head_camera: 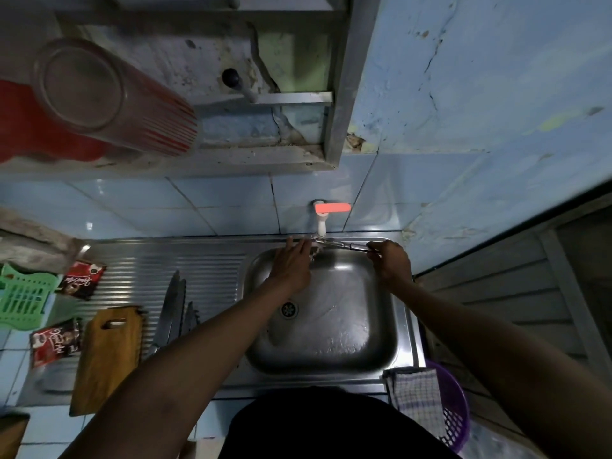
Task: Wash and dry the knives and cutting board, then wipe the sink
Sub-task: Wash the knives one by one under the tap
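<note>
The sink (331,352) was a steel basin with a drain (289,309) near its left side and a sheen of water across the bottom; nothing else lay in it. Above its back rim a white tap (321,223) with a red lever (332,208) stuck out of the tiled wall. Right under the spout, the right hand (392,261) held a knife (344,245) by the handle, fingers curled round it in a firm grip, the blade pointing left along the back edge of the basin. The left hand (291,265) reached in with straight fingers, its tips touching the blade near the spout, grasping nothing.

On the ribbed draining board left of the basin lay more knives (177,309), side by side, points toward the wall. Just left of them a wooden cutting board (107,356) rested with its handle hole at the far end, reaching out to the front edge of the tabletop (46,385). Two red sachets (56,342) and a green plastic basket (21,299) sat further left; what the basket held could not be told.

A checked cloth (415,395) hung over the front right corner of the sink, draping onto the rim of a purple basket (458,422) beside it. A glass (109,101) lay on the wall shelf overhead.
</note>
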